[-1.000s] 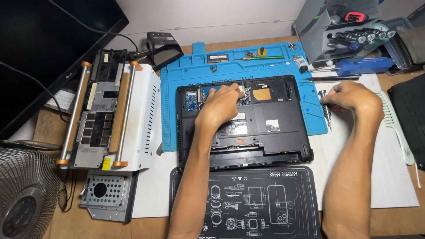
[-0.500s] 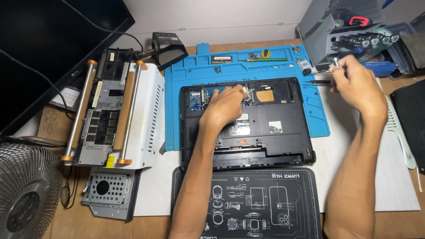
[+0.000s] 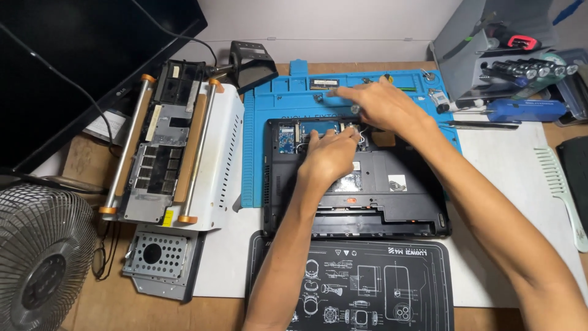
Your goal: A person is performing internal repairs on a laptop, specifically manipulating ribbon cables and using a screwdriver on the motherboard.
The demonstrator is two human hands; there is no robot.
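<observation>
An opened black laptop base (image 3: 392,202) lies bottom-up, half on a blue work mat (image 3: 269,122). My left hand (image 3: 329,156) rests on the laptop, its fingertips pressing by thin wires and a small blue circuit board (image 3: 286,136) near the far edge. My right hand (image 3: 381,105) reaches across above the laptop's far edge. Its fingers are closed around a small silver-ended tool (image 3: 354,109), which is mostly hidden by the hand. One finger points toward the mat's upper tray.
A stripped white and metal chassis (image 3: 177,159) with two rods lies to the left, a perforated metal bracket (image 3: 160,260) below it. A black printed mat (image 3: 367,288) is near me. A fan (image 3: 40,263), monitor (image 3: 73,55), tool rack (image 3: 520,61) and pale comb (image 3: 560,190) surround the work.
My right hand has swung from the tool rack at the far right to above the laptop's far edge. My left hand has stayed on the laptop.
</observation>
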